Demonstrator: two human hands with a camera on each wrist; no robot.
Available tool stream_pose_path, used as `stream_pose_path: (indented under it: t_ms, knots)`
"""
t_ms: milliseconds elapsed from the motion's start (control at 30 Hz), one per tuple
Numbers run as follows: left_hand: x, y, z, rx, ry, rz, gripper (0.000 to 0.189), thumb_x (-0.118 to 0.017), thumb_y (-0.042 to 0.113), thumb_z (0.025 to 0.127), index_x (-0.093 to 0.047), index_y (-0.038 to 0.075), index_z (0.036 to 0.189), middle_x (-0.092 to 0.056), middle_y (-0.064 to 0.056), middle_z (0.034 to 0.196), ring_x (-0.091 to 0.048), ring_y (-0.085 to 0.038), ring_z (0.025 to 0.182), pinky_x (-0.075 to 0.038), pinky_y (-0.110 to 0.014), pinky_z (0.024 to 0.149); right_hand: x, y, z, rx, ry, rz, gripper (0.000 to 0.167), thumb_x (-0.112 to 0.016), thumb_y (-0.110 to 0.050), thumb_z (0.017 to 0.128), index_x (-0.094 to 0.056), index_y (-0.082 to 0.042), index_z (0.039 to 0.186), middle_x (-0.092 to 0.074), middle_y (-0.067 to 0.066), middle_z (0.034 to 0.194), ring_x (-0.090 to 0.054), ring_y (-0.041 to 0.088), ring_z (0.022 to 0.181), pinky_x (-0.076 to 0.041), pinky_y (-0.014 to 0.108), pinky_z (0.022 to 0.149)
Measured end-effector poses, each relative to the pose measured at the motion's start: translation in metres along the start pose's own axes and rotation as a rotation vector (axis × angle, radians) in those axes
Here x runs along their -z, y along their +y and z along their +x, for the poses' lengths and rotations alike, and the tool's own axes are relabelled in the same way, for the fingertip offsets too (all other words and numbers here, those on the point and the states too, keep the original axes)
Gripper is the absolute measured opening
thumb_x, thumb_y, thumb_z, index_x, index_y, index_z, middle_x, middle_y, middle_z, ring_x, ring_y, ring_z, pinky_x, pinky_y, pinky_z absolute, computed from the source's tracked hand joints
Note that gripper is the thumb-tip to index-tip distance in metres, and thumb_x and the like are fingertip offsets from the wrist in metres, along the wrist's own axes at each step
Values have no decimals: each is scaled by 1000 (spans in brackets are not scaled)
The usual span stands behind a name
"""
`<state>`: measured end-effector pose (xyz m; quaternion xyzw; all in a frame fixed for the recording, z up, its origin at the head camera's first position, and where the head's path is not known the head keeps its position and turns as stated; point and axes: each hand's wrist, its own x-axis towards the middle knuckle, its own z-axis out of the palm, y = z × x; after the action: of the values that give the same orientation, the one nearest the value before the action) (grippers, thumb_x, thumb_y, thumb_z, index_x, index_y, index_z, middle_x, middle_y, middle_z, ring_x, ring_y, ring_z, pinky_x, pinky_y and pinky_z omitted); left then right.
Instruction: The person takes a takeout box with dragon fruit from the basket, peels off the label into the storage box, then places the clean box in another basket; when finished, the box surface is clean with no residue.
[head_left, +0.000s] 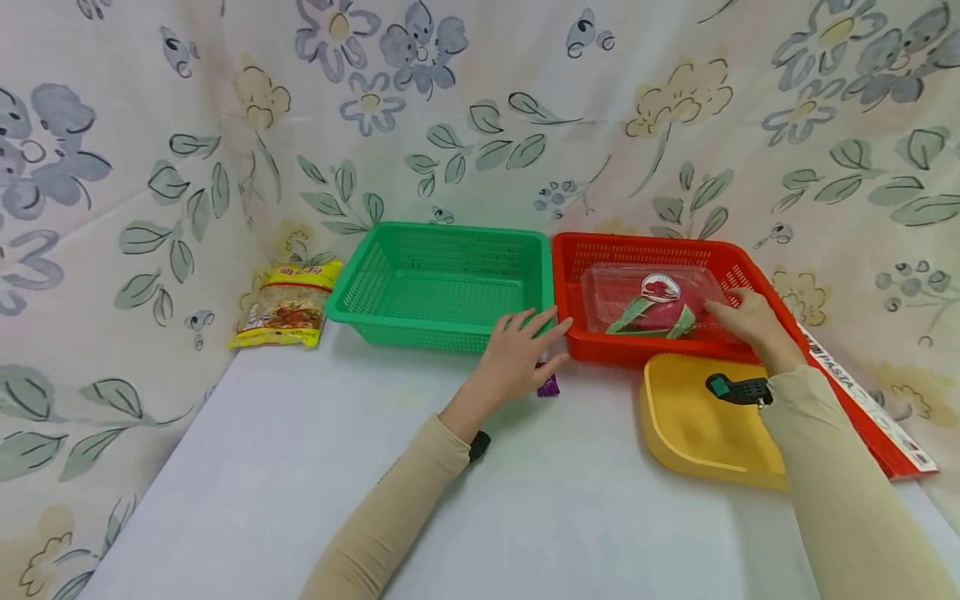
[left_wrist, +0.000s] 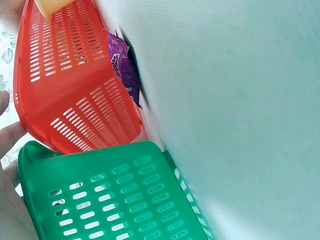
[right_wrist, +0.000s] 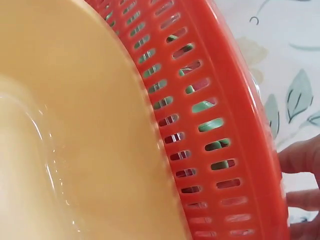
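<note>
A clear plastic box (head_left: pixel 611 292) with a round white label lies in the red basket (head_left: pixel 611 346); something dark red and green strips show through it. My right hand (head_left: pixel 750 321) is over the basket's right part, fingers at the box's right end; whether they touch it I cannot tell. In the right wrist view, separated fingers (right_wrist: pixel 302 160) show past the basket's rim. My left hand (head_left: pixel 513 354) has its fingers spread near the adjoining rims of the red basket and the green basket (head_left: pixel 442 337). Below these fingers lies a purple packet (left_wrist: pixel 125 67), partly hidden in the head view.
A yellow tub (head_left: pixel 690 433) stands in front of the red basket, partly behind my right sleeve. At the far left a yellow food packet (head_left: pixel 288 304) leans by the cloth. A red pasta box (head_left: pixel 870 408) lies along the right side. Flowered cloth (head_left: pixel 480 125) hangs behind.
</note>
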<state>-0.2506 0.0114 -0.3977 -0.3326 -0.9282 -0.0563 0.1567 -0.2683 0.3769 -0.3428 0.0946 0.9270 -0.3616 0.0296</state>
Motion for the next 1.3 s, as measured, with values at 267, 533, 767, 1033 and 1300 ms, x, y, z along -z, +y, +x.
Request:
stream_pose_path:
  t_ms: [267, 533, 767, 1033, 1300]
  knots:
    - [-1, -1, -1, 13, -19, 7, 58, -42, 52, 102, -32, 32, 155, -27, 2, 161, -34, -26, 141, -32, -47, 111, 8, 2, 6, -97, -43, 166, 88, -54, -46, 98, -13, 12, 152, -58, 18, 114, -61, 19, 85, -55, 26, 72]
    - [1, -1, -4, 14, -47, -1, 58, -42, 51, 102, -33, 32, 155, -27, 2, 161, -33, -26, 141, -32, -47, 112, 4, -1, 0, -98, -26, 425, 80, -59, -44, 95, -25, -5, 156, -57, -20, 87, -57, 9, 72, -55, 24, 67]
    - [0, -2, -1, 5, -14, -26, 56, -42, 50, 102, -35, 31, 154, -29, 2, 160, -33, -27, 141, -32, -47, 111, 0, -12, -1, -43, 118, 475, 74, -60, -47, 93, -37, -10, 153, -54, -14, 102, -61, 3, 82, -56, 22, 72]
    - [6, -2, 1, 4, -7, -77, 55, -44, 48, 103, -37, 29, 154, -30, 1, 160, -34, -26, 141, -31, -47, 112, -3, -19, -11, 16, 283, 652, 60, -62, -37, 95, -48, -11, 147, -56, -11, 98, -61, 0, 75, -53, 14, 63]
    - [9, -6, -2, -12, 14, -175, 51, -50, 42, 102, -45, 23, 150, -40, 0, 155, -39, -25, 138, -33, -44, 112, -5, -27, -24, -36, 438, 894, 49, -68, -29, 93, -59, -11, 138, -58, -8, 99, -56, 6, 84, -51, 10, 63]
